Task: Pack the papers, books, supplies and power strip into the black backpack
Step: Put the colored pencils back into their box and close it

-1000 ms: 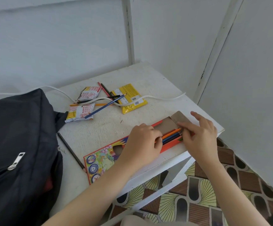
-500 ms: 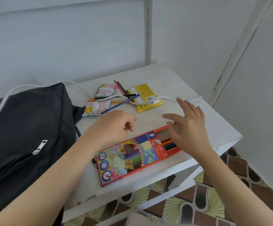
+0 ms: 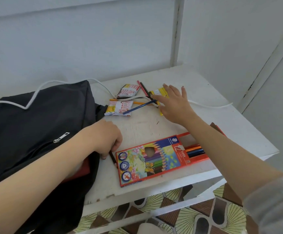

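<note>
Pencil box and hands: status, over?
Left hand grips dark pencil beside box. Right hand open over loose pencils. Box on table, end open. Cable lies across those pencils.

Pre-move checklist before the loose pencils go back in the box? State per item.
1. Left hand pinches dark pencil beside orange cardboard pencil box: ok.
2. Box's right end open, pencils showing: ok.
3. Right hand open over loose coloured pencils, none held: not ok.
4. White cable clear of those pencils: not ok, it crosses them.
5. Black fabric backpack main opening unzipped: cannot tell.
</note>
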A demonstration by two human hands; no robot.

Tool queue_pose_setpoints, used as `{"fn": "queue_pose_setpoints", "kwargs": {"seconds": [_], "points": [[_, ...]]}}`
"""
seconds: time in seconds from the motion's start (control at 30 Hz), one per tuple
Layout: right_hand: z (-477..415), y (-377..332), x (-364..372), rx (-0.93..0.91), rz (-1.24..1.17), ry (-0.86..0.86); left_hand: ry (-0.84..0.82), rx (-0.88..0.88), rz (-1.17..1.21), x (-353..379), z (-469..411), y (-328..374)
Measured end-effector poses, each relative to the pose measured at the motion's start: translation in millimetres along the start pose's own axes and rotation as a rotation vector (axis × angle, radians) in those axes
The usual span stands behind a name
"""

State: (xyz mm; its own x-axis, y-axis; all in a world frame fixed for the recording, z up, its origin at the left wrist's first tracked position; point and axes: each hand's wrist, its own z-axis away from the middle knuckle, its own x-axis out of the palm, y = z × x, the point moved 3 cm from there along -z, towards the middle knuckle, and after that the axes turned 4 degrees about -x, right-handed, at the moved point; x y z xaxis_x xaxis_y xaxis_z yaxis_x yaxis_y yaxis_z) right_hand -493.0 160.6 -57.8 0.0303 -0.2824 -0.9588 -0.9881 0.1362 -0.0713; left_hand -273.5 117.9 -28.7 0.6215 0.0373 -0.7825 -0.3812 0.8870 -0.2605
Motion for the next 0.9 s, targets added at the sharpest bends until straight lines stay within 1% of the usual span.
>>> {"fn": "queue_pose_setpoints", "kwargs": {"seconds": [0.1, 0.2, 0.33, 0.43, 0.5, 0.6, 0.67, 0.8, 0.9], "points": [[-5, -2, 3, -0.018, -0.035, 0.029, 0.017, 0.001, 0.062, 2, -4, -5], [-9, -2, 2, -0.003, -0.068, 0.068, 0.069, -0.016, 0.135, -1, -8, -13], [-9, -3, -1, 0.024, -0.088, 0.081, 0.193, -0.061, 0.044, -5, -14, -23], [-8, 1, -1, 0.035, -0.047, 0.074, 0.261, -0.082, 0.008, -5, -19, -29], [-8, 5, -3, 0.046, -0.007, 0.059, 0.252, -0.083, -0.008, -6, -19, -30], [-9, 10, -5, 0.096, 0.018, 0.043, 0.177, -0.079, -0.077, -3, -20, -29], [-9, 13, -7, 0.129, 0.023, 0.043, 0.168, -0.074, -0.05, -2, -22, -30], [-11, 16, -11, 0.21, -0.044, 0.013, 0.159, -0.045, -0.013, -3, -25, -30], [-12, 18, -12, 0.271, -0.132, -0.027, 0.206, -0.058, -0.021, -6, -25, -35]]}}
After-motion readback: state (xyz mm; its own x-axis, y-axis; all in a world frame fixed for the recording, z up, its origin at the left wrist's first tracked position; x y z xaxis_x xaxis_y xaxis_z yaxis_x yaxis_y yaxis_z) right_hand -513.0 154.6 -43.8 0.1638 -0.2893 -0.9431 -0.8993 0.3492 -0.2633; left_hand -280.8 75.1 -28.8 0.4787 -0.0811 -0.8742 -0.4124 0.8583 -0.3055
